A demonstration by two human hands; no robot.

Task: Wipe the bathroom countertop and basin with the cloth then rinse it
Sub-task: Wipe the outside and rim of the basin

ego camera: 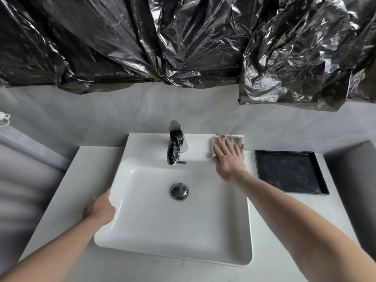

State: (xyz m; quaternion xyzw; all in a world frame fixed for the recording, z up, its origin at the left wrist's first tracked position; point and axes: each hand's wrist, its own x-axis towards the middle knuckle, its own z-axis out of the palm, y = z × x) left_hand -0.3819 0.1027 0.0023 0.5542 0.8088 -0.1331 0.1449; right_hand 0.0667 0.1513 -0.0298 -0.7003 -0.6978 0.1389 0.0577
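Cloth (pixel 227 144) under flat right hand (pixel 228 159); left hand (pixel 99 208) rests on basin (pixel 173 231) rim.

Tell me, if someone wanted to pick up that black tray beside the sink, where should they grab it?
Probably by the near rim of the black tray, coming from the front. It lies flat on the countertop with a low raised edge all round, so fingers can hook over that lip. The right hand, pressing the cloth, is closest.
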